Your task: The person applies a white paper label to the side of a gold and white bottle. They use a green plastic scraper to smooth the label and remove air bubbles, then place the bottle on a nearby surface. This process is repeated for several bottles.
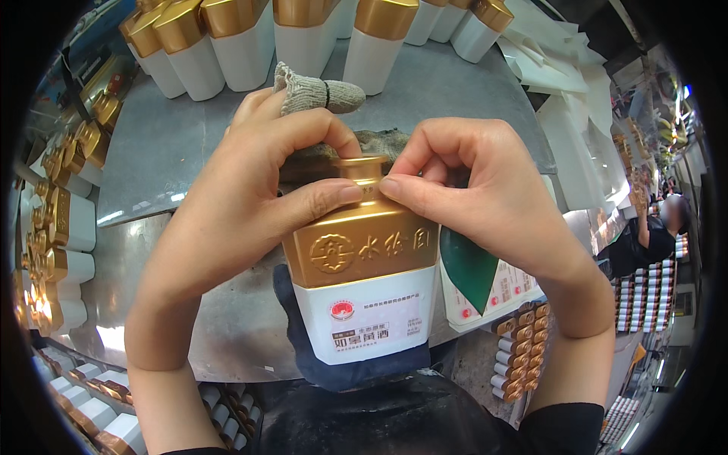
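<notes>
A flat-sided bottle (364, 284), gold above and white below with a label, tilts back in front of me on a dark cloth pad (299, 334). Its gold neck (362, 171) is between my hands. My left hand (265, 163) is closed round the neck, thumb in front and index finger behind. A knitted grey finger cover (322, 92) with a dark band sits on one of its other fingers. My right hand (474, 171) pinches thumb and index finger together against the neck's right side; whatever lies between those fingertips is hidden.
Gold-and-white bottles (243, 45) stand along the metal table's far edge, with more (68, 227) at left. Right of my bottle, a green leaf-shaped piece (468, 269) lies over label sheets (512, 292). White paper (572, 114) hangs at right. Farther right is another person (644, 239).
</notes>
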{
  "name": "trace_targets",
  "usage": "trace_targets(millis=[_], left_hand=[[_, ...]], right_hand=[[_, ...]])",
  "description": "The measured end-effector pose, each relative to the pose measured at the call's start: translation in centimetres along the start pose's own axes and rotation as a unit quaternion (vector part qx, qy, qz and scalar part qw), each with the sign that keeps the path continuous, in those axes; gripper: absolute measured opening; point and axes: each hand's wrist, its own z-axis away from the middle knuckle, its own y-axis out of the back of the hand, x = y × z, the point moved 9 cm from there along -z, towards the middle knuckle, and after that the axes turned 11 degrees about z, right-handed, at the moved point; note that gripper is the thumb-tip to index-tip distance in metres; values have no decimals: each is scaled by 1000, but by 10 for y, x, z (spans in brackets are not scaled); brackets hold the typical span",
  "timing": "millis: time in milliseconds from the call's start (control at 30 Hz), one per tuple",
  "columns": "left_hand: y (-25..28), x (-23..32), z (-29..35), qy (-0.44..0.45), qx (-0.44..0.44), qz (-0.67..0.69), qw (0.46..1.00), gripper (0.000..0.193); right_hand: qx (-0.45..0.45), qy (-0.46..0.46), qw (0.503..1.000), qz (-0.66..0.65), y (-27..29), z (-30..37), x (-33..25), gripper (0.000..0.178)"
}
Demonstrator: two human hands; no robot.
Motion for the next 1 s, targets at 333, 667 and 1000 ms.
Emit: trace_targets(millis=[333, 667, 1000], left_hand=[[1, -9, -5, 27, -58, 28, 998, 32], [-11, -9, -11, 50, -107, -4, 993, 37], [-10, -18, -17, 20, -186, 132, 973, 44]], right_hand=[[-92, 75, 986, 120, 10, -11, -4, 10], [-25, 247, 955, 162, 11, -22, -23, 29], [-112, 174, 975, 81, 3, -35, -15, 30]])
